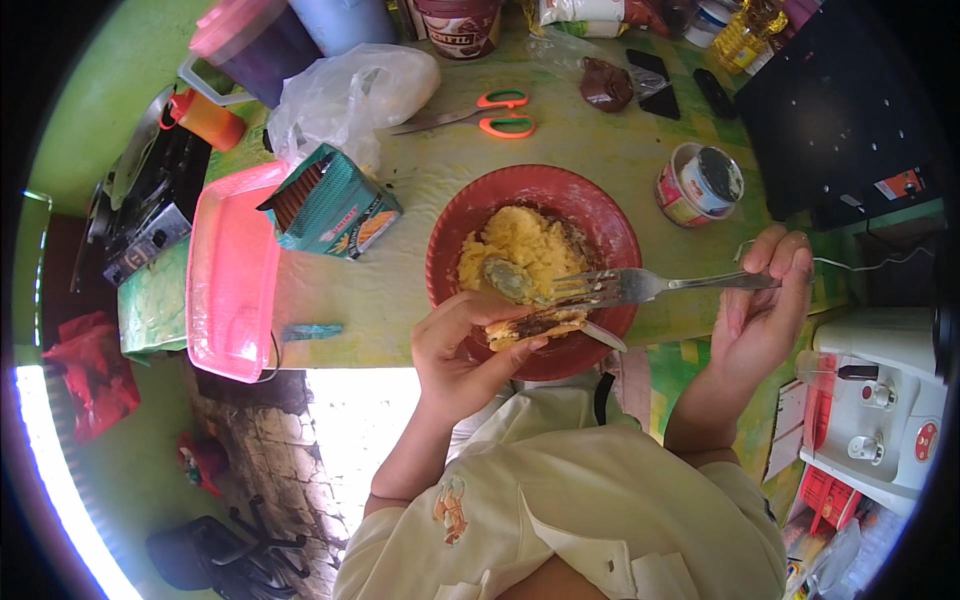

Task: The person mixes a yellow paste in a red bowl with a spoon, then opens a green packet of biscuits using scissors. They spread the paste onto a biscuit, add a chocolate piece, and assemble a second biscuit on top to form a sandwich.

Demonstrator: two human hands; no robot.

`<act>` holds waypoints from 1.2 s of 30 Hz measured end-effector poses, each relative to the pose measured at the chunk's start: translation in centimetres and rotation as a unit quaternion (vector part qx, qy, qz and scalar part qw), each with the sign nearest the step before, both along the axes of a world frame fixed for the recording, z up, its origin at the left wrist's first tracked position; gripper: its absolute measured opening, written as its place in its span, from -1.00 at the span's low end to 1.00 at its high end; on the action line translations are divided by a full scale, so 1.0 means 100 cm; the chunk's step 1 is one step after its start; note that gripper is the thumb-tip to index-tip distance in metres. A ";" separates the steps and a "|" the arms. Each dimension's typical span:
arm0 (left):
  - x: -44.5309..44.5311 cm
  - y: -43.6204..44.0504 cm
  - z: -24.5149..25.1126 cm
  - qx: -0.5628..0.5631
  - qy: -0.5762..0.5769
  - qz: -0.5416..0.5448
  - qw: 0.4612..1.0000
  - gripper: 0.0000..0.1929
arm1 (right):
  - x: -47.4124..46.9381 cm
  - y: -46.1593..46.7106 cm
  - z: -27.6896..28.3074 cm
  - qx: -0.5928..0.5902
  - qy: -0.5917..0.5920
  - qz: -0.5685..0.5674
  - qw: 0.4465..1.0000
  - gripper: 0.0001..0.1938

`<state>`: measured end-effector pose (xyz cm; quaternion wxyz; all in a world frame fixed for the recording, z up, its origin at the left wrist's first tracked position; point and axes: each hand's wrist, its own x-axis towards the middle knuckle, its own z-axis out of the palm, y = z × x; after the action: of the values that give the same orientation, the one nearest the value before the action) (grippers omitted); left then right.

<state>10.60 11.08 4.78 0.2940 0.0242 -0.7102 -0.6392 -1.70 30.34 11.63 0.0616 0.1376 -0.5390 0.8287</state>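
Observation:
My left hand (pixel 465 352) pinches a yellow pastry piece with dark filling (pixel 536 328) over the near side of a red plastic bowl (pixel 442 247). My right hand (pixel 769 300) grips the handle end of a metal fork (pixel 660 285); its tines lie just above the pastry, against or close to its upper edge. In the bowl are a yellow, crumbly mass (pixel 525 232) with dark patches and a spoon (pixel 508 277) resting on it. The end of a light-coloured handle (pixel 604 337) shows at the bowl's near right, partly behind the pastry.
A pink plastic tray (pixel 232 277) and a green packet of wafer sticks (pixel 337 206) stand on the left. Scissors (pixel 502 112) and a plastic bag (pixel 352 90) lie behind the bowl. An open tub (pixel 697 184) stands at right, near a black appliance (pixel 840 112).

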 end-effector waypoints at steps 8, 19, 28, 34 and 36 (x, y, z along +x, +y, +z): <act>0.001 0.001 -0.008 -0.037 0.028 -0.003 0.999 -0.75 | 0.014 -0.018 -0.007 0.050 0.018 0.055 0.997 -0.67; -0.003 0.000 -0.005 -0.022 0.052 -0.014 0.998 -0.72 | 0.007 -0.007 -0.005 -0.016 -0.031 0.011 0.999 -0.69; 0.002 0.015 -0.013 0.273 0.064 -0.012 0.960 -0.68 | 0.017 -0.012 -0.035 -0.239 -0.150 0.043 0.958 -0.73; -0.002 0.029 -0.020 0.390 0.116 -0.047 0.912 -0.63 | 0.031 -0.028 -0.034 -0.244 -0.166 0.055 0.954 -0.76; -0.002 0.033 -0.018 0.408 0.127 -0.054 0.902 -0.63 | 0.032 -0.028 -0.035 -0.232 -0.161 0.073 0.957 -0.76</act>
<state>10.43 14.37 3.01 0.3113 0.0226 -0.3439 -0.8856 1.53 27.50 8.15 -0.0564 0.0228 -0.3236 0.9443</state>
